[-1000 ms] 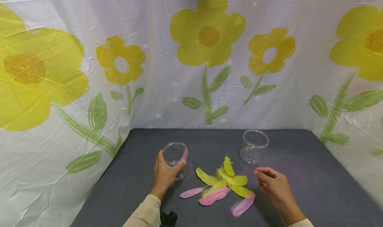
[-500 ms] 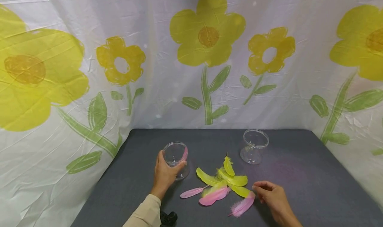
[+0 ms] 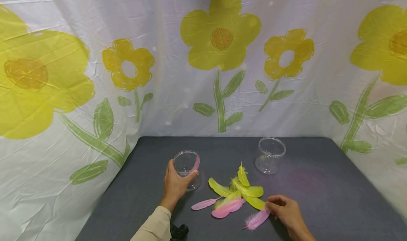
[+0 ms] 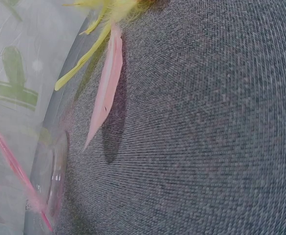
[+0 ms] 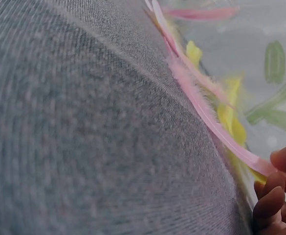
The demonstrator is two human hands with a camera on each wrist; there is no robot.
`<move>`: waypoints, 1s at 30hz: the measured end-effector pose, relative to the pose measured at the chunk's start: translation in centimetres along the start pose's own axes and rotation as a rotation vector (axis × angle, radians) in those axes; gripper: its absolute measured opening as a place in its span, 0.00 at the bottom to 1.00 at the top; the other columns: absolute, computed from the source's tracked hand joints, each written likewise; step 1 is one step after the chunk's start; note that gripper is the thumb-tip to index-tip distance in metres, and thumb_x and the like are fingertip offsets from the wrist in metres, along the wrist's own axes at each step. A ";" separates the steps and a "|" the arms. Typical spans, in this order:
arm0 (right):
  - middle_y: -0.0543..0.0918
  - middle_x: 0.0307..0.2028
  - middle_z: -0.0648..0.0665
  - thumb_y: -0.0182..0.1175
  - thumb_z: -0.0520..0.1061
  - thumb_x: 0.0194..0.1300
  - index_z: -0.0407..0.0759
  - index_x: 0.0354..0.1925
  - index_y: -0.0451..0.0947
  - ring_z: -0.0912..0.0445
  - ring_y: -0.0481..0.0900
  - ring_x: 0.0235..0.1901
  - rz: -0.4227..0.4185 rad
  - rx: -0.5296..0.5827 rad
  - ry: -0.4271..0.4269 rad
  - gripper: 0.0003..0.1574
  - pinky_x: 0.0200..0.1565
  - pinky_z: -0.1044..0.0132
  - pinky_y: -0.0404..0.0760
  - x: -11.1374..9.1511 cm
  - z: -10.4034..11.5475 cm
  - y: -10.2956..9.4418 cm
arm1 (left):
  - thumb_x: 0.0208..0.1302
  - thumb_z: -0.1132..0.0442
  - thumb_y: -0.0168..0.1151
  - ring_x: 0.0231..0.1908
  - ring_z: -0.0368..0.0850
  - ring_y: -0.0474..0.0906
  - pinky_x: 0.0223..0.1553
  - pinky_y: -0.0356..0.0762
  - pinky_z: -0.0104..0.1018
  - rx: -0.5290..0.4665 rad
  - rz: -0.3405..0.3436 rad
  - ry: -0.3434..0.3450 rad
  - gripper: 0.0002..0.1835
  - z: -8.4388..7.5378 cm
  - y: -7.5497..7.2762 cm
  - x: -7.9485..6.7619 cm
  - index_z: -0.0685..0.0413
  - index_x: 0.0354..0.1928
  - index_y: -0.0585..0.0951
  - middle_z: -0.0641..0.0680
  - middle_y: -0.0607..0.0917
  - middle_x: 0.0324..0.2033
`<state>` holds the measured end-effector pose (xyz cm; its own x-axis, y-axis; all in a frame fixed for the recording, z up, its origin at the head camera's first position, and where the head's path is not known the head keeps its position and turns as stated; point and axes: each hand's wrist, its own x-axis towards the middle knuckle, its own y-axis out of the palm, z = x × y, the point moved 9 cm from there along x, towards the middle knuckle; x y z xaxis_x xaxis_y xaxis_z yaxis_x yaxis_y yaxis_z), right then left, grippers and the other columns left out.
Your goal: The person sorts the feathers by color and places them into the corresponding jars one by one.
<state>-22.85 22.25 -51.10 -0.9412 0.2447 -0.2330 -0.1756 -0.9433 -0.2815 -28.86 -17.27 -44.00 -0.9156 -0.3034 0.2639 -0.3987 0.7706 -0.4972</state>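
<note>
My left hand [image 3: 175, 184] grips a clear jar [image 3: 193, 185] on the left of the table, thumb and fingers around its side. Inside that jar a pink feather [image 3: 196, 163] leans against the wall; the left wrist view also shows this pink feather [image 4: 15, 171]. At the right of a loose pile, my right hand [image 3: 287, 212] pinches the broad tip of another pink feather [image 3: 257, 219]. In the right wrist view the pinched feather [image 5: 221, 132] runs up and away from thumb and finger. Yellow feathers [image 3: 251, 191] and more pink feathers [image 3: 227, 208] lie between the hands.
A second clear jar [image 3: 269, 158] stands at the back right of the dark grey table [image 3: 222, 149]. A small black object [image 3: 179, 231] shows by the left sleeve. A white cloth with printed flowers [image 3: 171, 103] hangs behind and beside the table.
My right hand has come down and slightly left from beside the second jar to the pink feather's tip and taken hold of it. The left hand and its jar have stayed put.
</note>
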 end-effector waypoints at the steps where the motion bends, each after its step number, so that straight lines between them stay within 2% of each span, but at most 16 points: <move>1: 0.81 0.27 0.44 0.67 0.36 0.56 0.30 0.39 0.80 0.52 0.75 0.24 -0.003 -0.004 -0.003 0.13 0.23 0.63 0.76 0.0 0.0 0.0 | 0.43 0.44 0.78 0.60 0.66 0.66 0.57 0.65 0.62 0.000 -0.001 0.001 0.58 0.0 0.0 0.0 0.62 0.70 0.56 0.66 0.66 0.63; 7: 0.81 0.25 0.43 0.65 0.33 0.56 0.30 0.37 0.81 0.52 0.76 0.23 -0.005 0.008 -0.006 0.08 0.22 0.64 0.76 -0.2 -0.1 0.1 | 0.43 0.44 0.78 0.60 0.66 0.66 0.57 0.65 0.62 0.000 0.000 -0.002 0.58 0.0 -0.1 0.0 0.62 0.70 0.56 0.66 0.66 0.63; 15: 0.80 0.25 0.42 0.64 0.32 0.58 0.24 0.40 0.79 0.53 0.74 0.23 -0.011 0.170 -0.010 0.11 0.22 0.65 0.75 -0.7 1.0 -0.5 | 0.43 0.42 0.78 0.60 0.66 0.66 0.57 0.65 0.62 0.005 0.013 -0.014 0.59 0.0 0.0 0.0 0.61 0.70 0.55 0.66 0.65 0.64; 21: 0.79 0.25 0.43 0.63 0.31 0.59 0.25 0.40 0.80 0.54 0.73 0.23 0.004 0.234 -0.045 0.10 0.23 0.65 0.75 -1.2 3.5 -1.1 | 0.43 0.43 0.78 0.60 0.66 0.66 0.57 0.65 0.62 0.005 0.012 -0.016 0.59 0.0 0.0 0.0 0.61 0.70 0.55 0.66 0.65 0.64; 26: 0.80 0.26 0.44 0.64 0.32 0.60 0.32 0.35 0.82 0.55 0.73 0.22 0.044 0.307 -0.080 0.04 0.24 0.66 0.75 -1.7 5.9 -1.2 | 0.43 0.43 0.78 0.61 0.66 0.65 0.57 0.65 0.62 0.002 0.011 -0.015 0.59 0.1 0.0 0.0 0.61 0.70 0.55 0.66 0.65 0.64; 30: 0.80 0.27 0.44 0.67 0.34 0.59 0.34 0.35 0.83 0.55 0.72 0.23 0.076 0.360 -0.115 0.04 0.25 0.67 0.75 -2.0 7.9 -0.9 | 0.43 0.42 0.78 0.61 0.66 0.65 0.57 0.65 0.62 -0.005 0.015 -0.015 0.58 0.2 0.1 -0.1 0.61 0.70 0.56 0.66 0.65 0.64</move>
<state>-23.10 20.87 -43.07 -0.9780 0.1639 -0.1289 -0.1752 -0.9811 0.0820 -28.79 -17.27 -44.20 -0.9223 -0.2998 0.2440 -0.3843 0.7782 -0.4967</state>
